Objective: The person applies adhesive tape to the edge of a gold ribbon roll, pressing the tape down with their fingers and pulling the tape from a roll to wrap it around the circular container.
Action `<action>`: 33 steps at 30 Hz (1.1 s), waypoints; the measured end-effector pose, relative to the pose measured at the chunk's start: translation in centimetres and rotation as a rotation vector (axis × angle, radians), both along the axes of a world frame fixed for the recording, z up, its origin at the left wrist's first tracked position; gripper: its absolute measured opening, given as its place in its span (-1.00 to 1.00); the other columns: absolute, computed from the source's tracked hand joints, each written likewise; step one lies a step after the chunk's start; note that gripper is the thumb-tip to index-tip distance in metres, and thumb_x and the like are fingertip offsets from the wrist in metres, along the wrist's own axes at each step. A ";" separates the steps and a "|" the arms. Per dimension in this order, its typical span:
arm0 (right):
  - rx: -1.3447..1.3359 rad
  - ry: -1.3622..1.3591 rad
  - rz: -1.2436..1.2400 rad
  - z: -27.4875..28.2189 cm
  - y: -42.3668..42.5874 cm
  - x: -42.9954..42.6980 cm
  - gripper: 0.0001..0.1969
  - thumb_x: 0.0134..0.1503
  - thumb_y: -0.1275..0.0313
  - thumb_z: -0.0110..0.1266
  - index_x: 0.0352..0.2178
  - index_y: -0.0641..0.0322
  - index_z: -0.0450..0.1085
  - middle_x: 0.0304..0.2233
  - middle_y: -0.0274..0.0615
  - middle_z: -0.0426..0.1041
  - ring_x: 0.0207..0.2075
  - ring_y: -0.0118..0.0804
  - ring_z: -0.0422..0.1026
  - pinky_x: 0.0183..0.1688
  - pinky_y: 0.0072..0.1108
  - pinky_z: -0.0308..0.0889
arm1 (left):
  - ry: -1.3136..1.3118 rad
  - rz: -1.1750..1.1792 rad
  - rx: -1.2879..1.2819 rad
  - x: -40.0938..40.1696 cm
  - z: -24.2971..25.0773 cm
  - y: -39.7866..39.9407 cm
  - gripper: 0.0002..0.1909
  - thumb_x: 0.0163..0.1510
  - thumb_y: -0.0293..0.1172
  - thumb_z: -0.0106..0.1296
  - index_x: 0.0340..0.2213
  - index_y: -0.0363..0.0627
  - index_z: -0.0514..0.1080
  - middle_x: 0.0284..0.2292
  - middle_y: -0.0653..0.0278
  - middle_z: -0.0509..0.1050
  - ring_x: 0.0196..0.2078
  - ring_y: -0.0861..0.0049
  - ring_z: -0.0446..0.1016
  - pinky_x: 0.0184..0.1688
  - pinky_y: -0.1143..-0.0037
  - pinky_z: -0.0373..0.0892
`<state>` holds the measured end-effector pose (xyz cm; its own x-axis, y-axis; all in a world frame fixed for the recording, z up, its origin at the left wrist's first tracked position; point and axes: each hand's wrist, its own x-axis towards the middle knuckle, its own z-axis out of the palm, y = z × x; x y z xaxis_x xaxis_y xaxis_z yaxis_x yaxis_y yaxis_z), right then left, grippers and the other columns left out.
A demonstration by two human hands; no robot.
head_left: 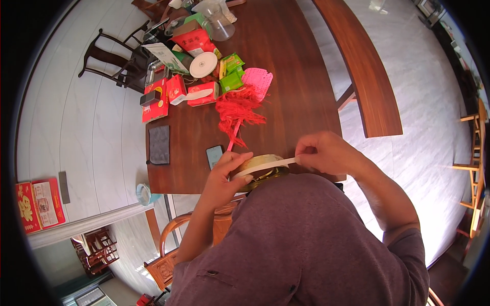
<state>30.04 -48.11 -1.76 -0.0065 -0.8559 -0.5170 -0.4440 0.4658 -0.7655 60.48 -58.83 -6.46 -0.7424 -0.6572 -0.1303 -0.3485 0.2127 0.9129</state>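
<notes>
My left hand (228, 176) grips a round, hoop-like object (264, 160) with a pale outer band and a shiny olive-gold lower part. It is held upright against the edge of the table, and my torso hides its lower part. A narrow whitish strip (268, 165) runs across it, and my right hand (325, 153) pinches the strip's right end between thumb and fingers. Just beyond lies a pink fly swatter (258, 81) with a bundle of red shredded strands (239, 109) over its handle. A smartphone (214, 156) lies close to my left hand.
Packets, red boxes, a tissue pack (203, 94), a white round lid (203, 64) and a clear jug (222, 28) crowd the far left of the wooden table (294, 76). A grey cloth (159, 144) lies at the left edge. A bench (367, 76) stands right.
</notes>
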 end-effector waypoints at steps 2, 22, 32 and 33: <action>-0.011 0.005 0.018 0.2 0.0 -0.1 -0.82 0.17 0.34 0.21 -0.30 0.22 0.59 -0.36 -0.18 0.65 -0.30 -0.29 0.61 -0.18 -0.43 0.45 | -0.023 -0.008 0.177 0.3 0.0 -0.1 -0.44 0.05 -0.66 0.25 0.12 -0.29 0.48 -0.09 0.33 0.44 0.03 0.57 0.42 0.12 0.50 0.35; -0.410 0.227 0.147 1.3 2.0 0.4 -0.87 0.16 0.38 0.19 -0.28 0.15 0.59 -0.32 -0.13 0.62 -0.25 0.02 0.59 -0.19 -0.23 0.45 | -0.099 -0.089 0.372 -1.8 1.9 1.8 -0.36 0.18 -0.28 0.32 0.22 -0.28 0.42 -0.20 0.37 0.44 -0.10 0.64 0.43 0.00 0.56 0.34; -0.567 0.333 0.164 2.6 2.3 0.8 -0.83 0.10 0.27 0.37 -0.41 0.09 0.57 -0.42 -0.24 0.56 -0.37 -0.09 0.57 -0.33 -0.31 0.43 | 0.002 -0.161 0.030 -1.9 2.0 1.7 -0.30 0.07 -0.35 0.41 0.22 -0.26 0.43 -0.17 0.27 0.54 -0.09 0.59 0.49 0.03 0.54 0.37; -0.609 0.391 0.158 2.3 2.2 0.9 -0.83 0.07 0.29 0.41 -0.43 0.10 0.57 -0.44 -0.27 0.55 -0.41 -0.14 0.57 -0.38 -0.37 0.43 | 0.011 -0.119 0.090 -2.3 2.5 2.0 -0.28 0.06 -0.36 0.41 0.23 -0.25 0.42 -0.11 0.24 0.55 -0.05 0.58 0.49 0.06 0.53 0.36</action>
